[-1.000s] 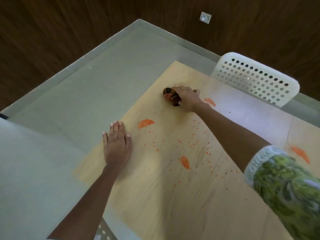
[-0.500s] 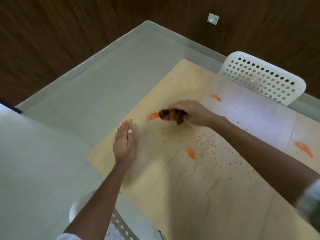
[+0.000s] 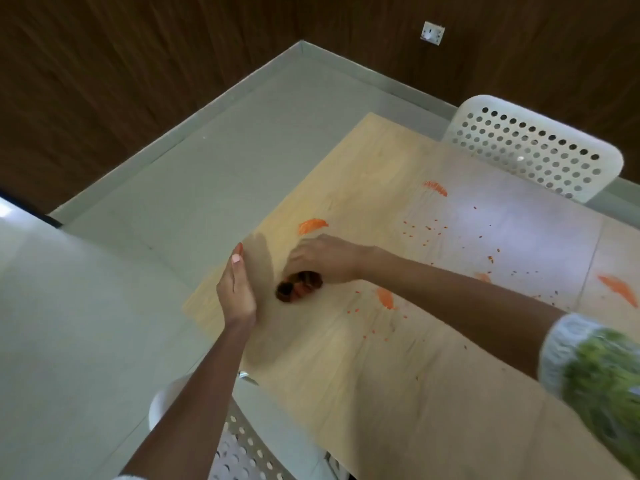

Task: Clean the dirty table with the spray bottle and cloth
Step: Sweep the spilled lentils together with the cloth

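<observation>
Head view: the right hand is gripping the bunched cloth against the table. The left hand, fingers straight, is standing edge-on beside it (a backstop). Recommended: sweep crumbs leftward, pressing evenly.

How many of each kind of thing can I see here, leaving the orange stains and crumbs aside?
White perforated plastic chairs: 2
Light wooden table: 1
Dark, orange-stained cloth: 1
White wall socket: 1
Bare hands: 2, the left hand and the right hand
Total: 7
</observation>
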